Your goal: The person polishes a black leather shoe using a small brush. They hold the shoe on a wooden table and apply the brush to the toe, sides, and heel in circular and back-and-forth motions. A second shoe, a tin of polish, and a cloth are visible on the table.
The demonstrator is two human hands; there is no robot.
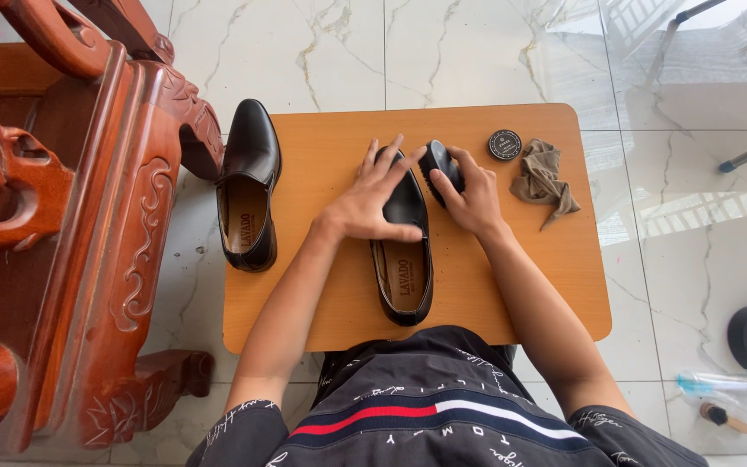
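Two black loafers: one (405,251) at the middle of the small wooden table (339,303), one (249,186) on its left edge. One black shoe brush (439,167), one round polish tin (504,144) and one crumpled brown cloth (542,180) near the far right corner. Two hands are at work: left hand (367,203), right hand (475,201)

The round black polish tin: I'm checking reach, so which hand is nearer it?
Right. The right hand, gripping a black shoe brush, is just beside the round black polish tin; the left hand is farther.

Desk (330,138): small, orange-brown wood, on marble floor (443,52)
On desk: black loafer (405,264), second loafer (249,186) at left edge, polish tin (505,144), brown cloth (542,179)
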